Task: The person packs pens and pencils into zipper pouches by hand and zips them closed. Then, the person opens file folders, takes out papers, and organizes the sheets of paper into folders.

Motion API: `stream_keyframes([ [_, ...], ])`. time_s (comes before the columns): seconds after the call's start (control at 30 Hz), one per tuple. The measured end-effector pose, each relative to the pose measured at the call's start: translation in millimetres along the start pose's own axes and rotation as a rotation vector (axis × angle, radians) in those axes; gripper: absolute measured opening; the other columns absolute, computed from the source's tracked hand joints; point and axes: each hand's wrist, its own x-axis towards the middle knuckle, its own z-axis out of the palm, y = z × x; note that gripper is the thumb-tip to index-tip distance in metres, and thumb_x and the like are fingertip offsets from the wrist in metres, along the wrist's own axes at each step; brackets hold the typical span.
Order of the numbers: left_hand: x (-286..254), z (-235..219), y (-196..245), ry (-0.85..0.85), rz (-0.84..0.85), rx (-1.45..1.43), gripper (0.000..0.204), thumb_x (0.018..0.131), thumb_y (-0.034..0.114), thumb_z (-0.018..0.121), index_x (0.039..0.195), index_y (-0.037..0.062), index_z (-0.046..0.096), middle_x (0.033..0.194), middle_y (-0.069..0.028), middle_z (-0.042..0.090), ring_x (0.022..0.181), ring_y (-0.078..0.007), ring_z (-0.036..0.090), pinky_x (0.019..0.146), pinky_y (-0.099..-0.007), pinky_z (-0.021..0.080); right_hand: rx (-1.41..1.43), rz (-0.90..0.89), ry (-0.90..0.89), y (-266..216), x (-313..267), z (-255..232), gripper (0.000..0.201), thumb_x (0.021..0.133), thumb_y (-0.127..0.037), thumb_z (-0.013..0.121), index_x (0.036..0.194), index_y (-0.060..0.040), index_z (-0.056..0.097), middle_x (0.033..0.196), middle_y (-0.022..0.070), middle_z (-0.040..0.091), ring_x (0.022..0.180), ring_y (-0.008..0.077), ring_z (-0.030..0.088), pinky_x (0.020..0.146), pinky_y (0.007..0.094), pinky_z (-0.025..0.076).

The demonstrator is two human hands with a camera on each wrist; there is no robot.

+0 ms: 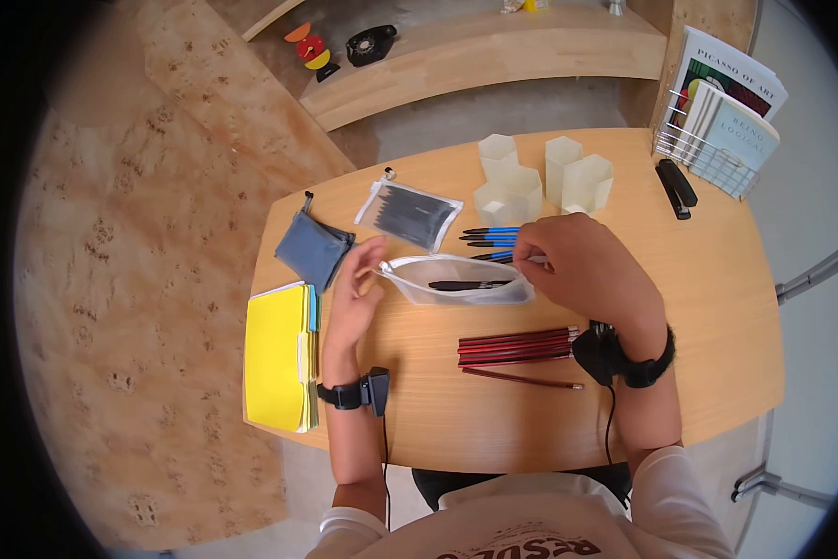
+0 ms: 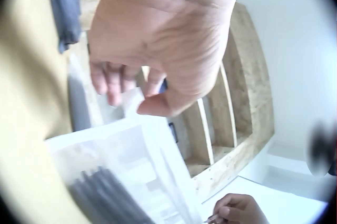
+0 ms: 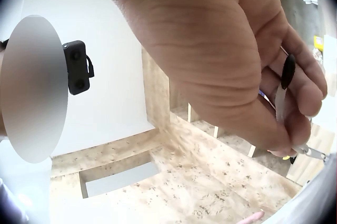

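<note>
- Head view: open clear pouch (image 1: 419, 292) sits mid-bench (image 1: 708, 373), black pens (image 1: 463, 285) inside.
- Right hand (image 1: 586, 265) at the pouch's 3 o'clock end; right wrist view shows its fingers pinching the zip pull (image 3: 311, 152).
- Left hand (image 1: 350, 303) at the 9 o'clock end, fingers open, loosely bent; contact with pouch: cannot tell.
- Around the pouch: blue pens (image 1: 499, 244) at 1 o'clock, dark-filled pouch (image 1: 408, 216) at 11, red pencils (image 1: 517, 348) at 5, yellow folder (image 1: 277, 359) at 8.
- Step, my judgement: working the zip with pens already in; opening or closing, cannot tell.
- Next move, if closing: left fingers steady the 9 o'clock end, right fingers draw the pull along toward 9 o'clock, edges together, no pen in the track.
</note>
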Motion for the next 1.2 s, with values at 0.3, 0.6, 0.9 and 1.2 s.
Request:
stream_keyframes([
  [0.3,21,91,129,-0.232,0.419,0.405,0.026,0.080,0.003,0.076,0.105,0.0025,0.071,0.101,-0.0115,0.068,0.095,-0.0307,0.062,0.089,-0.0375,0.049,0.116,0.018,-0.030,-6,3,1,0.007,0.088,-0.006,0.068,0.091,0.0000,0.066,0.083,0.0180,0.072,0.076,0.0349,0.070,0.070,0.0391,0.055],
  [0.6,27,105,111,-0.291,0.258,0.248,0.012,0.082,0.001,0.074,0.091,-0.0014,0.066,0.082,-0.0108,0.066,0.072,-0.0243,0.063,0.069,-0.0350,0.051,0.331,0.065,-0.055,-10,8,-12,0.018,0.087,-0.001,0.067,0.105,0.0002,0.067,0.089,0.0156,0.075,0.078,0.0266,0.073,0.074,0.0334,0.056],
  [0.9,28,97,108,-0.217,0.275,0.185,0.015,0.079,0.000,0.072,0.093,-0.0006,0.066,0.081,-0.0138,0.064,0.072,-0.0282,0.063,0.065,-0.0370,0.050,-0.023,0.138,-0.188,3,6,21,0.022,0.085,-0.014,0.074,0.104,-0.0048,0.068,0.088,0.0133,0.074,0.081,0.0292,0.070,0.074,0.0379,0.055],
  [1.2,30,80,100,-0.140,0.293,0.230,0.007,0.088,0.005,0.064,0.092,0.0011,0.069,0.084,-0.0139,0.066,0.071,-0.0305,0.061,0.068,-0.0384,0.048,-0.093,0.119,-0.183,3,12,27,0.016,0.084,-0.018,0.077,0.086,-0.0039,0.070,0.079,0.0110,0.074,0.075,0.0307,0.071,0.070,0.0400,0.055],
])
